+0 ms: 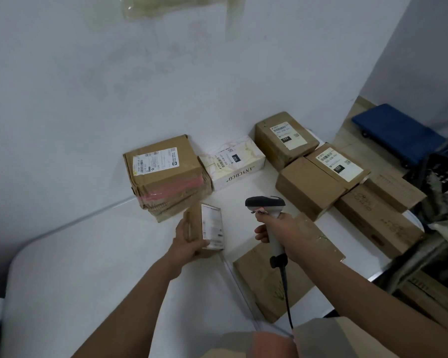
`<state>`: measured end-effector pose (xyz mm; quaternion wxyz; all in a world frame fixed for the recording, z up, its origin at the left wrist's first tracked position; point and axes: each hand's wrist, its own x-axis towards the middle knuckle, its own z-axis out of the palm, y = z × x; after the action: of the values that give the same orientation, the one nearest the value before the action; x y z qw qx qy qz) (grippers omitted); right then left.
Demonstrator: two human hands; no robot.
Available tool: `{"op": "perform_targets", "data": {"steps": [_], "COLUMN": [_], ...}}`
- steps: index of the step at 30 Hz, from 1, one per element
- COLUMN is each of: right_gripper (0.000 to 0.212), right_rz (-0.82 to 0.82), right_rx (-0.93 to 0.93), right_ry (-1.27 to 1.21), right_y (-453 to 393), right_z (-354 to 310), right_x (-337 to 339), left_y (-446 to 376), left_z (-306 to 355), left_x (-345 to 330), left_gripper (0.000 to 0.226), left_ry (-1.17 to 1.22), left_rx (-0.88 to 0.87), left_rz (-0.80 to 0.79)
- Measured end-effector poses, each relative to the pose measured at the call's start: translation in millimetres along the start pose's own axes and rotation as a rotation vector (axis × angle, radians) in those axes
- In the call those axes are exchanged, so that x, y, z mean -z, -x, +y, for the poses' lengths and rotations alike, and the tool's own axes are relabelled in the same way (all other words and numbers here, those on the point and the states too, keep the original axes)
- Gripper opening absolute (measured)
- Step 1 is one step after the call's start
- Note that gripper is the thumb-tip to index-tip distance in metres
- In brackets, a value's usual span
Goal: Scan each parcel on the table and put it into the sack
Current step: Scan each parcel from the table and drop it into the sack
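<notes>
My left hand [189, 241] grips a small brown parcel [207, 227] by its side, tilted up so that its white label faces right. My right hand [277, 228] holds a grey handheld scanner [265, 204] by the handle, its dark head pointing left toward that label; its cable [286, 295] hangs down. Several more parcels lie on the white table [88, 267]: a big taped carton [166, 174], a white box [233, 161], labelled brown boxes [286, 139] [339, 164] and a flat carton [269, 277] under my right arm. I cannot make out the sack for certain.
The table stands against a white wall [140, 73]. At the right edge are long flat cartons [378, 218], a black crate [445, 174] with crumpled material and a blue platform trolley [396, 130] on the floor.
</notes>
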<state>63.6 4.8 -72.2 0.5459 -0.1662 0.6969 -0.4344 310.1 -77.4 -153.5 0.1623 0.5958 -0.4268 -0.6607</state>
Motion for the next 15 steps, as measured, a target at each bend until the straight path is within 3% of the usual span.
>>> {"op": "perform_targets", "data": {"steps": [3,15], "right_gripper": [0.021,0.022], "right_rz": [-0.012,-0.063], "right_rx": [-0.008,0.101], "right_ry": [0.003,0.060], "right_y": [5.3,33.0], "right_z": [-1.9,-15.4], "right_x": [0.4,22.6], "left_y": [14.1,38.3], "left_z": [-0.8,11.7], "left_x": [4.4,-18.7], "left_gripper": [0.087,0.064], "left_ry": [0.218,0.301], "left_rx": [0.019,-0.043], "left_rz": [-0.143,-0.174]}}
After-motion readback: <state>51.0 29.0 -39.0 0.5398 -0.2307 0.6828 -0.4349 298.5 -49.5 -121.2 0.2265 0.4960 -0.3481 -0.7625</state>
